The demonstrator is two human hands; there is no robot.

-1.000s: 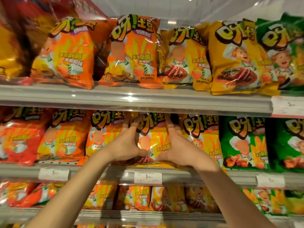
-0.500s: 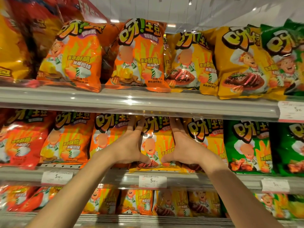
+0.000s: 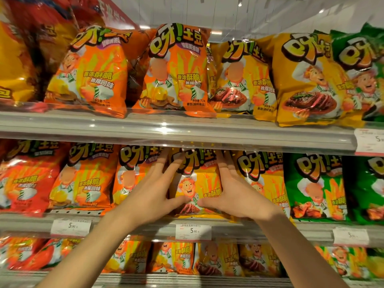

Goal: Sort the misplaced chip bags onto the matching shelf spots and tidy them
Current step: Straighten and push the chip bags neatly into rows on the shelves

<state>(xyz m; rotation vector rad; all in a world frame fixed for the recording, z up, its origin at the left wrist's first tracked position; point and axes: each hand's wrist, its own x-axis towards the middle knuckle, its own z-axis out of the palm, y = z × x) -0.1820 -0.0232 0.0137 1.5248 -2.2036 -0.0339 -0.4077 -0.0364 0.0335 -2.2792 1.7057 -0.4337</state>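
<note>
A yellow chip bag (image 3: 197,183) stands upright on the middle shelf (image 3: 145,225), between an orange bag (image 3: 133,177) on its left and another yellow bag (image 3: 264,183) on its right. My left hand (image 3: 153,192) presses flat against the bag's left edge, fingers stretched upward. My right hand (image 3: 232,194) lies flat against its right edge. Both thumbs meet across the bag's lower front. The bag's sides are hidden behind my palms.
The top shelf (image 3: 187,129) carries orange bags (image 3: 176,71), yellow bags (image 3: 307,80) and a green one (image 3: 361,71). Red bags (image 3: 25,175) sit at middle left, green bags (image 3: 313,188) at middle right. Price tags (image 3: 193,231) line the rail. A lower shelf holds more bags.
Both hands stay on the yellow bag's sides. The bag has been pushed slightly straighter and deeper into its slot. The camera has moved closer and tilted a little.
</note>
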